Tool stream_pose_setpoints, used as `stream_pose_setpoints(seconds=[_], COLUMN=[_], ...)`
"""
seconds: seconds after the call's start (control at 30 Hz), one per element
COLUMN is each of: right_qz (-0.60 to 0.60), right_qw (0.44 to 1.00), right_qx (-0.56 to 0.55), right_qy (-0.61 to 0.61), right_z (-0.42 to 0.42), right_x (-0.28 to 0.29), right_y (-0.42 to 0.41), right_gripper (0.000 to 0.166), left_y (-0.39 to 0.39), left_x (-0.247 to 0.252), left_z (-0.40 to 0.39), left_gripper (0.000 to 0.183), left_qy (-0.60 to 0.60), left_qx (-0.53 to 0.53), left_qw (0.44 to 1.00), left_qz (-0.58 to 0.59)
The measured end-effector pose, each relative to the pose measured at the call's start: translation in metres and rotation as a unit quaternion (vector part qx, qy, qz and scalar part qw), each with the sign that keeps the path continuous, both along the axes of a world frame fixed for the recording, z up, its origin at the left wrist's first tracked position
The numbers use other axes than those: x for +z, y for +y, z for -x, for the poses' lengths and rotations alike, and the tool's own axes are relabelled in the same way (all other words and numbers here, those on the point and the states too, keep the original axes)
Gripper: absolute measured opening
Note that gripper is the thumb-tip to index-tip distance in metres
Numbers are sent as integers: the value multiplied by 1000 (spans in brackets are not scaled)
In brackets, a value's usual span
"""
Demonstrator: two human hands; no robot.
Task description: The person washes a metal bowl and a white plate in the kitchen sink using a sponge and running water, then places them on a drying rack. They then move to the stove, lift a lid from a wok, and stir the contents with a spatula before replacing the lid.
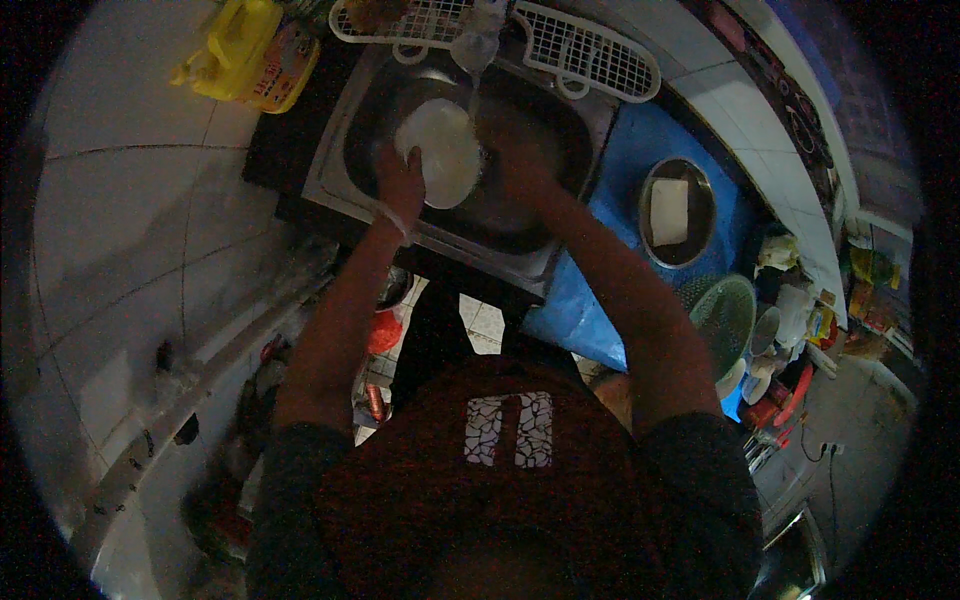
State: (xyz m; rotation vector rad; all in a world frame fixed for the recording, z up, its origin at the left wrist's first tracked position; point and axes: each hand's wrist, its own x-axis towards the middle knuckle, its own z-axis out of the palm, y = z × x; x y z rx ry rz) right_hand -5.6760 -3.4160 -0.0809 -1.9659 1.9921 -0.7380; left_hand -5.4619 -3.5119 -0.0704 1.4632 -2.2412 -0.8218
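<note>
In a stainless steel sink [330, 174] before me, my left hand [403, 180] grips the left edge of a white, rounded dish [444, 154], its thumb lying over the surface. The dish is tilted, under or beside a thin stream of water falling from the tap area above. To the right of the dish, my right hand [517, 154] reaches into the basin; it is dark and blurred, and whether it holds anything cannot be made out.
White plastic racks [592, 56] line the sink's back edge. A yellow jug [244, 56] stands at the back left. On blue sheeting [626, 150] at right sits a metal bowl [677, 255] with a pale block [669, 211]. A green colander [721, 322] stands nearer me.
</note>
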Motion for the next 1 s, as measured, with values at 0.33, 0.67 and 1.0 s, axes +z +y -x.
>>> stream_pose_setpoints(seconds=[0.33,0.67,1.0], right_qz=[-82,17,-40], right_qw=[934,999,980], right_qx=[-83,17,168], right_qy=[-339,-26,-96], right_z=[-84,-45,-35], right_x=[72,33,41], right_y=[-26,-11,-9], right_gripper=[38,37,23], left_y=[4,17,18], left_x=[55,53,-10], left_z=[22,13,-12], left_gripper=[49,59,70], left_qy=[21,253,314], left_qx=[91,169,19], left_qw=[993,890,872], left_qz=[-77,-341,-374])
